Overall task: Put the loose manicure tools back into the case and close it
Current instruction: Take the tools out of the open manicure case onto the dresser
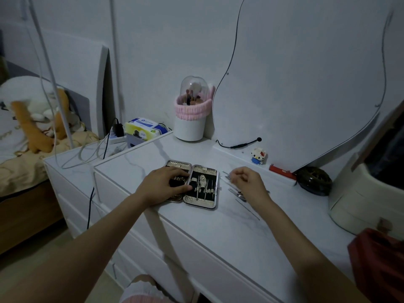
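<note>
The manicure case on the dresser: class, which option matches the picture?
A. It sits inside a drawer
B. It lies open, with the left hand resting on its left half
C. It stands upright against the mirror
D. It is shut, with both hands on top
B: the manicure case lies open flat on the dresser top, and the left hand rests on its left half.
</note>
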